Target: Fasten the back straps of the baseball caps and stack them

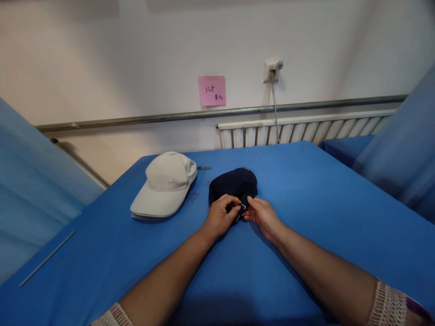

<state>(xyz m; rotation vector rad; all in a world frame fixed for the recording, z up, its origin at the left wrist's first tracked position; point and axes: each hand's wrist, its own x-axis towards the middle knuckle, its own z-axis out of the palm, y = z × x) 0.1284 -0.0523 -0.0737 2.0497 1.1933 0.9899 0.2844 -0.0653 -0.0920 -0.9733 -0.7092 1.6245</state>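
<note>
In the head view a dark navy cap (231, 183) lies on the blue-covered table, its near side turned toward me. My left hand (220, 215) pinches the cap's strap beside a small shiny metal buckle (243, 206). On the other side of the buckle, my right hand (264, 216) grips the cap's edge between thumb and fingers. Part of the strap is hidden behind my fingers. Left of the dark cap sits a light grey cap (168, 179) with a small logo, its brim toward me and a strap end sticking out at the back.
The blue sheet (322, 194) covers the table. A thin stick (46, 259) lies near its left edge. Behind are a radiator (306, 129), a metal rail (152, 118), a pink note (212, 90) and a plugged socket (271, 71). Blue curtains (30, 181) hang on both sides.
</note>
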